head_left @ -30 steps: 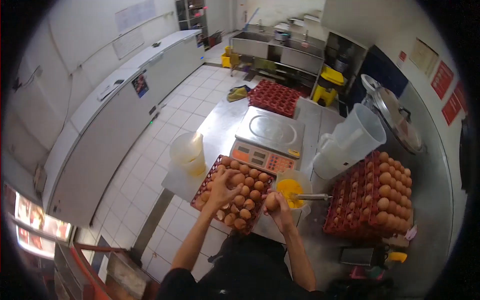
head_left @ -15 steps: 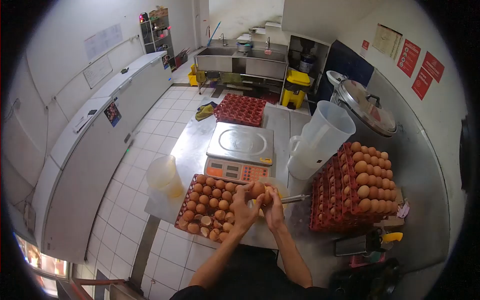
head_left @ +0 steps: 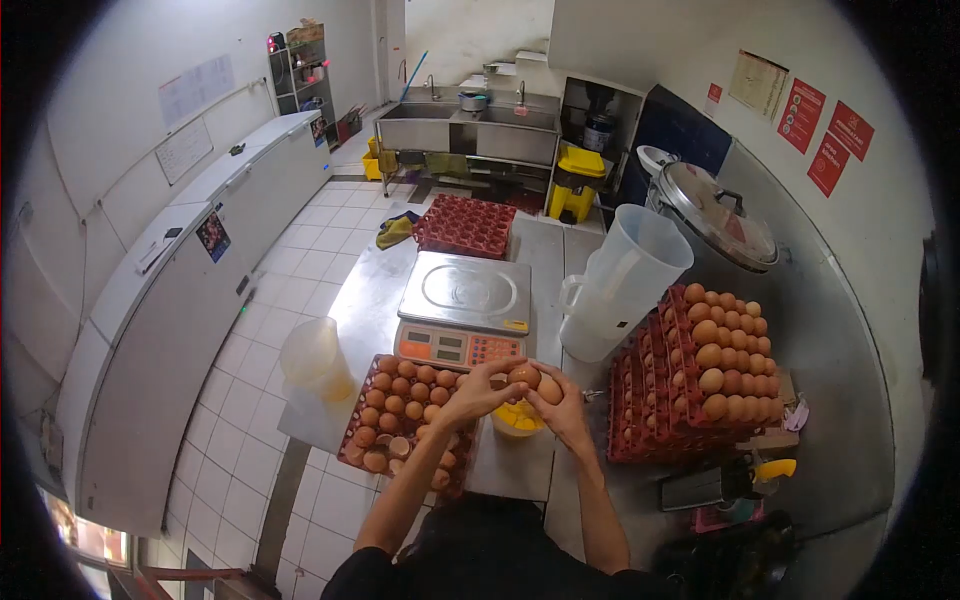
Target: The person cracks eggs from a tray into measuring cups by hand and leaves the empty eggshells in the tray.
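Currently L hand (head_left: 482,393), grip curled round a brown egg (head_left: 523,375), is next to R hand (head_left: 567,413), wrapped on a paler egg (head_left: 549,390); both approx. over yolk tub (head_left: 516,433), egg tray (head_left: 357,418) to L, scale (head_left: 465,290) beyond on bench (head_left: 375,300).

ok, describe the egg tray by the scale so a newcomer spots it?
Start at the steel table and find the scale with the orange panel. The egg tray lies flat just on its near side, toward the wearer. Broken shells show among its eggs, unlike the empty-looking trays beyond the scale and the tall egg stack at right.
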A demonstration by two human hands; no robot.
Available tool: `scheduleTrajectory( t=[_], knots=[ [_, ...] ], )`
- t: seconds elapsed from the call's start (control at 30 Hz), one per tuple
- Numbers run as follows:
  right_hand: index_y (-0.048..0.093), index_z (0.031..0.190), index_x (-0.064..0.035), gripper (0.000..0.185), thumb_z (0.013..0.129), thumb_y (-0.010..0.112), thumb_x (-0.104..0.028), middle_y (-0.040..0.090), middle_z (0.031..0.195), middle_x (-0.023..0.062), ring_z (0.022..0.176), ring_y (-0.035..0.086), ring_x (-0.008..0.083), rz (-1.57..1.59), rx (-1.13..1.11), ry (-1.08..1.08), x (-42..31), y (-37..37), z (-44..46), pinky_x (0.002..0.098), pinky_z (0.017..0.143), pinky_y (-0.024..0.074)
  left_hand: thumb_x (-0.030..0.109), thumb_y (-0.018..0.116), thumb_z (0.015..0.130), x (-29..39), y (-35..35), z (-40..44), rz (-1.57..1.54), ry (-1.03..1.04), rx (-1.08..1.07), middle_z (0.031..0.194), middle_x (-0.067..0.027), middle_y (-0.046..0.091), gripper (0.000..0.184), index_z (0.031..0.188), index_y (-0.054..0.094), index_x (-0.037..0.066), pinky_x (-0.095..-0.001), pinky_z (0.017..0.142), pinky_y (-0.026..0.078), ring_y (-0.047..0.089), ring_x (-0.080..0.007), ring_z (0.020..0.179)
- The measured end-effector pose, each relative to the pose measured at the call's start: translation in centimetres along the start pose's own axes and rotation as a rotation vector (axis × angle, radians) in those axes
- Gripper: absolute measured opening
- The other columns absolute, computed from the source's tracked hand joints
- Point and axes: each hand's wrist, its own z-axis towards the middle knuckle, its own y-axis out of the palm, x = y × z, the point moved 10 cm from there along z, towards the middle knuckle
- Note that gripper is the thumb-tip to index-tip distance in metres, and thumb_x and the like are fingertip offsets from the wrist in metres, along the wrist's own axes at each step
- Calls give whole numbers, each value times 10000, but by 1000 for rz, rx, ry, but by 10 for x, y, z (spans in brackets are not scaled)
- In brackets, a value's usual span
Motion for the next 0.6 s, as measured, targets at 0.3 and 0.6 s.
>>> scheduleTrajectory(
  t=[0.3,0.6],
  knots=[
    [664,1272,-20,449,859,798,-134,710,1200,135,1088,679,196,42,94,12,28,-5,1,329,950,553,192,730,963,4,-3,14,163,21,-106,1170,-138,703,408,1310,606,15,-314,841,606,728,-190,958],
    [674,1265,-70,443,827,735,-60,732,1124,126,1048,699,199,-77,166,19,18,-13,-3,341,921,556,153,707,967,5,1,20,163,10,-165,1169,-109,704,392,1336,637,40,-315,870,597,721,-185,982]
  ],
)
